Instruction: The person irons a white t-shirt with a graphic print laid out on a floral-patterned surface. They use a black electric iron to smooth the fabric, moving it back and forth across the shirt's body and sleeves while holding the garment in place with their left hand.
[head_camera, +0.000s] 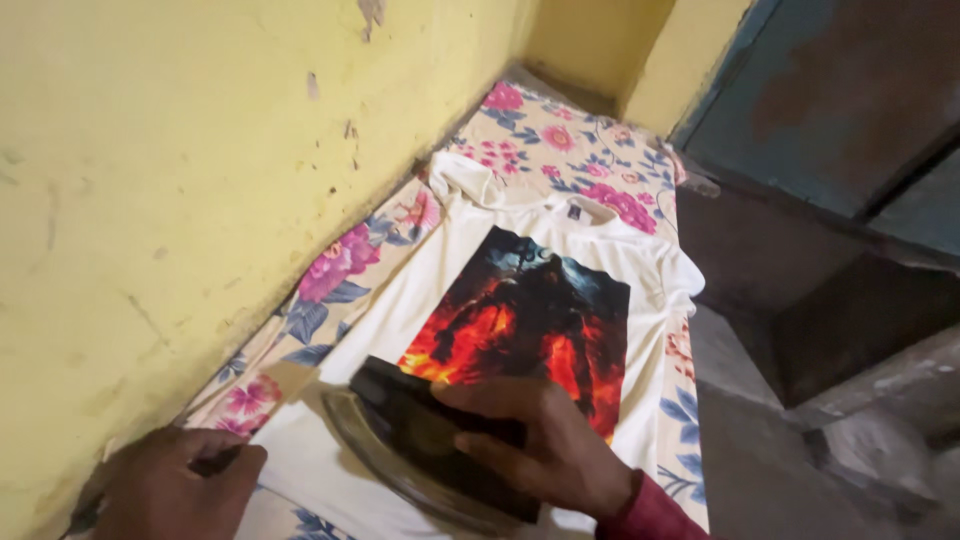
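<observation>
Iron (420, 450) sits low centre on the white shirt (560, 250), nose toward frame left. Right hand (545, 440) clamps its handle; left hand (175, 485), lower left, lies curled on the shirt hem.

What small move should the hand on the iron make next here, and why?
Probably slide the iron forward along the plain white cloth left of the flame print. The right hand grips it at the lower hem of the white T-shirt, its tip touching the print, while the left hand pins the hem on the floral sheet. Heat may harm the print.
</observation>
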